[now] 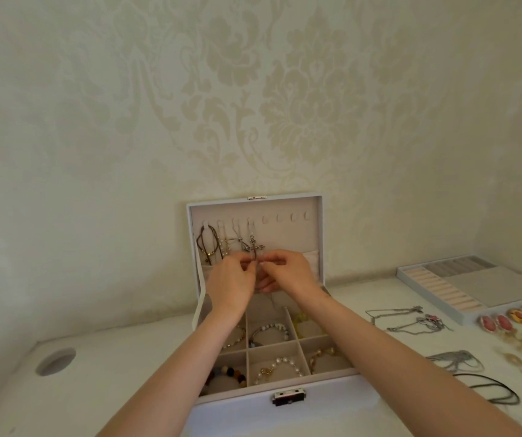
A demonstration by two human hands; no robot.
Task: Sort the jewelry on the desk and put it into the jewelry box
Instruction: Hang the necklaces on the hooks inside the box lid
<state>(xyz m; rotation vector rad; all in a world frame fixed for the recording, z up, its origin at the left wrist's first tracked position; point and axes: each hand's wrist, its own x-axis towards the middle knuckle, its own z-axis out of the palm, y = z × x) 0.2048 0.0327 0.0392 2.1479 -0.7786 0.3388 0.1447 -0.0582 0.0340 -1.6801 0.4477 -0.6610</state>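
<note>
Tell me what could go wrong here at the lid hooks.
Left hand and right hand pinch a fine piece right below the cross pendant; a tug could tangle it with neighbouring necklaces or unhook one. Dropped, it would likely land among the bracelets below.

we see our two forearms bare from elbow to wrist, reaching in over the jewelry box (322, 402). our left hand (229, 279) and right hand (291, 272) are bare too. a small dark mark sits on our right wrist, toward the box's right wall; too small to tell what.
</note>
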